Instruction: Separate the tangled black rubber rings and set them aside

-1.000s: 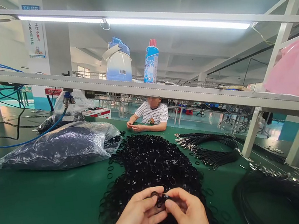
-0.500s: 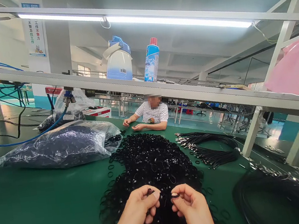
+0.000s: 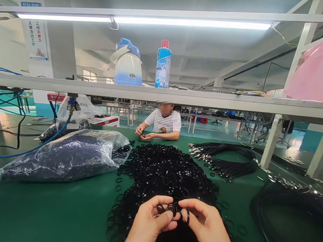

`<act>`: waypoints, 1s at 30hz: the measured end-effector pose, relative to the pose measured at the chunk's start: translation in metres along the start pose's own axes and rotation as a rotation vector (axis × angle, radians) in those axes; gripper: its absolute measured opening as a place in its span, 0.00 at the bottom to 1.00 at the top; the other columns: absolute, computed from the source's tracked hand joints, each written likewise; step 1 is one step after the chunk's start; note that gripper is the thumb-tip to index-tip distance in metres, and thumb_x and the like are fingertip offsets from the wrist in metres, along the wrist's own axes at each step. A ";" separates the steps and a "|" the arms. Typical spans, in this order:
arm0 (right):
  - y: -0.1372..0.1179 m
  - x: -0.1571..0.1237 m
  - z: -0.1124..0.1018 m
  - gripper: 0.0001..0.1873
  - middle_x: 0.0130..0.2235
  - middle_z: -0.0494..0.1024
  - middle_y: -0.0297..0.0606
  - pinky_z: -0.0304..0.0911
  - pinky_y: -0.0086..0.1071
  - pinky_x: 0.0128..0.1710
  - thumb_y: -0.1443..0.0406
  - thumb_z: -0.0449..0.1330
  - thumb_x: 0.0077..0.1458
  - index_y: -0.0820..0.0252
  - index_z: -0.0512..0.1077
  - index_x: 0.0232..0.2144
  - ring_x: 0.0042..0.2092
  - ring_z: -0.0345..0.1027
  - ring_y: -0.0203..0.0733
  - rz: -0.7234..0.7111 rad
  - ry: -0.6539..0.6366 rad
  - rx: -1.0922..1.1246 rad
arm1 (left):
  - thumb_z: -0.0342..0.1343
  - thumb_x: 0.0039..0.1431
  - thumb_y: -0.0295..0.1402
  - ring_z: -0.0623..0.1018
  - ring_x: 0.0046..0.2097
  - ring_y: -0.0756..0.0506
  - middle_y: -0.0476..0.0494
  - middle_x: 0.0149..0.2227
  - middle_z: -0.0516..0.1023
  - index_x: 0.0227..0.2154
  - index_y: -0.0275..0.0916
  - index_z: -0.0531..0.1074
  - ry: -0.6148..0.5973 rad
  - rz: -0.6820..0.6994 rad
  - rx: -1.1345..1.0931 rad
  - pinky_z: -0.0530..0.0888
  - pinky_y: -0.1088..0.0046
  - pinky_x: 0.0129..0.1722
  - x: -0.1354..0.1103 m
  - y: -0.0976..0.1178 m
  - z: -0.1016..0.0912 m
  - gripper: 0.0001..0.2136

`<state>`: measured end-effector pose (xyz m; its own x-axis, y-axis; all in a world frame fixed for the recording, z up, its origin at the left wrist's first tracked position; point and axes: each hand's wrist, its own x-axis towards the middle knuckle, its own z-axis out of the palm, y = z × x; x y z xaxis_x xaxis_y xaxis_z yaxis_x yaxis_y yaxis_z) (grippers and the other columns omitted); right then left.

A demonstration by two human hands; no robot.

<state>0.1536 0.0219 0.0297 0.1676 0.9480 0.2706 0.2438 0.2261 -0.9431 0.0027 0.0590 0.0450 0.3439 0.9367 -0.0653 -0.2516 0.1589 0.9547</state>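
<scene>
A large heap of thin black rubber rings (image 3: 164, 164) spreads over the green tabletop (image 3: 60, 213). Over the near part of the heap, my left hand (image 3: 153, 219) is closed around a few black rings (image 3: 171, 207), pinched between thumb and fingers. Close beside it, my right hand (image 3: 204, 220) pinches a single black ring (image 3: 188, 215) between thumb and forefinger. Both hands' fingertips nearly meet. How many rings lie in the left hand's grip is partly hidden by its fingers.
A clear plastic bag (image 3: 65, 159) of dark pieces lies at left. Coiled black cables (image 3: 232, 159) with metal ends are at right. A co-worker (image 3: 164, 122) sits opposite, handling small items. Overhead, a shelf (image 3: 100, 90) bears a jug (image 3: 127, 66) and a spray can (image 3: 163, 65).
My hands have come together, the right moving left towards the left. More rings now show between the fingers of my left hand. The co-worker's hands have drawn closer together.
</scene>
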 end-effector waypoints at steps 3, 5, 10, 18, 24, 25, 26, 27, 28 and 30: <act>0.001 -0.001 0.006 0.11 0.33 0.80 0.41 0.66 0.33 0.33 0.62 0.59 0.50 0.60 0.76 0.35 0.33 0.73 0.45 -0.021 0.035 -0.105 | 0.67 0.39 0.29 0.79 0.31 0.44 0.45 0.27 0.78 0.31 0.35 0.74 -0.014 0.021 0.057 0.76 0.70 0.29 0.001 -0.003 0.002 0.13; 0.002 -0.001 0.006 0.09 0.31 0.79 0.39 0.65 0.31 0.31 0.63 0.58 0.49 0.60 0.77 0.31 0.32 0.72 0.44 -0.038 0.046 -0.132 | 0.66 0.40 0.30 0.78 0.29 0.45 0.45 0.25 0.78 0.29 0.34 0.74 -0.024 0.036 0.107 0.75 0.72 0.26 0.002 -0.005 0.003 0.11; -0.001 0.001 -0.001 0.10 0.29 0.77 0.39 0.63 0.27 0.25 0.60 0.59 0.49 0.61 0.75 0.29 0.32 0.71 0.43 0.086 0.061 0.018 | 0.62 0.46 0.33 0.72 0.20 0.52 0.47 0.19 0.76 0.26 0.34 0.73 -0.004 0.028 0.203 0.68 0.78 0.21 0.004 0.000 -0.001 0.07; 0.000 0.002 0.000 0.13 0.31 0.78 0.41 0.62 0.27 0.25 0.63 0.60 0.47 0.63 0.75 0.36 0.31 0.71 0.42 0.157 0.019 0.107 | 0.53 0.52 0.39 0.73 0.25 0.49 0.45 0.26 0.76 0.27 0.36 0.69 -0.058 -0.004 0.188 0.57 0.81 0.16 0.000 0.009 0.001 0.10; 0.003 0.001 -0.003 0.14 0.27 0.78 0.40 0.62 0.30 0.27 0.59 0.62 0.46 0.62 0.78 0.33 0.29 0.67 0.42 0.100 0.033 0.004 | 0.57 0.49 0.40 0.61 0.23 0.53 0.54 0.23 0.66 0.26 0.38 0.73 -0.013 0.076 0.457 0.55 0.79 0.21 -0.002 0.009 -0.004 0.10; 0.004 0.001 -0.003 0.14 0.27 0.78 0.39 0.62 0.30 0.28 0.59 0.63 0.46 0.62 0.78 0.34 0.28 0.67 0.41 0.097 0.030 0.005 | 0.57 0.49 0.40 0.62 0.25 0.53 0.53 0.25 0.68 0.26 0.38 0.74 -0.018 0.125 0.494 0.57 0.78 0.24 -0.002 0.010 -0.005 0.10; 0.004 0.001 -0.002 0.14 0.27 0.77 0.39 0.62 0.30 0.28 0.59 0.63 0.46 0.62 0.78 0.34 0.28 0.66 0.40 0.099 0.024 0.016 | 0.56 0.50 0.40 0.63 0.26 0.52 0.52 0.27 0.69 0.26 0.38 0.74 -0.030 0.169 0.522 0.58 0.77 0.26 -0.002 0.011 -0.006 0.10; 0.005 0.001 -0.002 0.14 0.27 0.78 0.39 0.62 0.30 0.28 0.59 0.63 0.46 0.63 0.78 0.35 0.28 0.66 0.40 0.104 0.015 0.032 | 0.56 0.50 0.40 0.63 0.27 0.51 0.52 0.27 0.69 0.26 0.38 0.74 -0.045 0.191 0.536 0.59 0.77 0.27 -0.002 0.011 -0.006 0.10; 0.005 0.001 -0.001 0.15 0.28 0.78 0.39 0.62 0.30 0.28 0.59 0.63 0.46 0.63 0.77 0.35 0.28 0.66 0.40 0.112 0.006 0.052 | 0.55 0.51 0.40 0.63 0.27 0.51 0.53 0.26 0.68 0.26 0.37 0.74 -0.064 0.191 0.538 0.59 0.77 0.27 -0.002 0.012 -0.006 0.10; 0.007 0.001 0.000 0.15 0.30 0.78 0.41 0.62 0.29 0.27 0.59 0.64 0.46 0.64 0.76 0.35 0.30 0.68 0.40 0.128 -0.011 0.094 | 0.54 0.52 0.40 0.62 0.24 0.52 0.54 0.22 0.65 0.28 0.37 0.73 -0.097 0.168 0.530 0.58 0.77 0.25 -0.002 0.011 -0.005 0.11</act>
<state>0.1555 0.0244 0.0236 0.1810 0.9726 0.1458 0.1302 0.1232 -0.9838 -0.0054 0.0609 0.0542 0.4265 0.8986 0.1032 0.1704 -0.1919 0.9665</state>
